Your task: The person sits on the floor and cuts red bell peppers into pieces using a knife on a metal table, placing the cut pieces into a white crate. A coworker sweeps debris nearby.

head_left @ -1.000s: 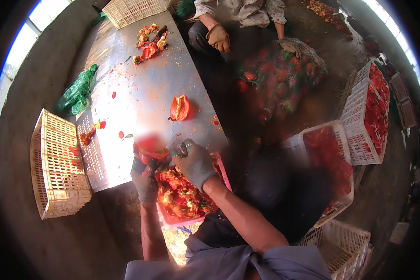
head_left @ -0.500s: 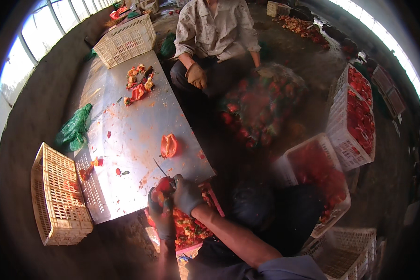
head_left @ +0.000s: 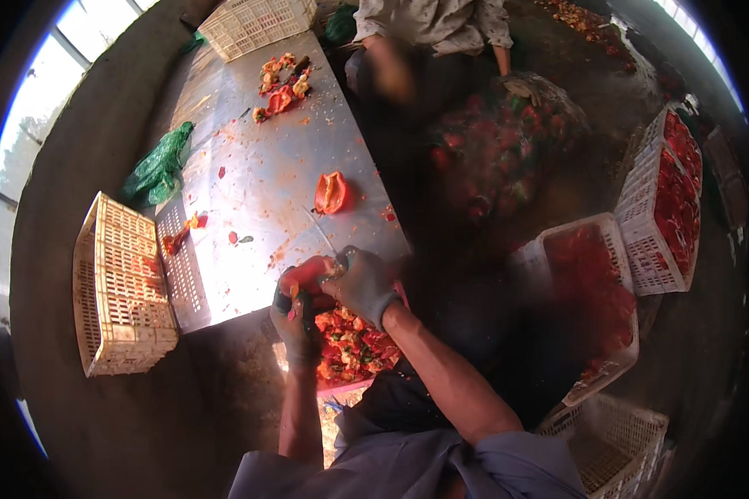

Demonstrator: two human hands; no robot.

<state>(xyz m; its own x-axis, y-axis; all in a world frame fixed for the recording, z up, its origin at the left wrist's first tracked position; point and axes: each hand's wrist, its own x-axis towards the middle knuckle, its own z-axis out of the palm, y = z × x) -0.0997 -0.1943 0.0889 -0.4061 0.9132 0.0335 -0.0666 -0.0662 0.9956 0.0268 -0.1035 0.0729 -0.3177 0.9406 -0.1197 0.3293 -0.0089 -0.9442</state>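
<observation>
My gloved left hand [head_left: 295,323] is closed round a red bell pepper [head_left: 306,274] above the near end of the metal table. Against the pepper's right side, my gloved right hand [head_left: 363,287] grips a small knife [head_left: 321,233], its thin blade pointing up and away over the table. The knife's handle is hidden in the fist. Below both hands stands a pink-rimmed crate [head_left: 345,387] of pepper cores and scraps. A cut red pepper piece [head_left: 331,193] lies on the tabletop just beyond the blade.
The metal table [head_left: 266,179] bears a heap of pepper scraps [head_left: 283,87]. A cream crate [head_left: 129,291] and green netting [head_left: 160,165] are at its left. White crates of red peppers [head_left: 587,291] stand right. Opposite, a person [head_left: 433,25] sits beside a net sack of peppers [head_left: 508,141].
The view has shifted, so the table and crates sit higher in it. The pepper has turned in my left hand, with my right hand still on the knife. The co-worker's gloved hand is blurred by motion.
</observation>
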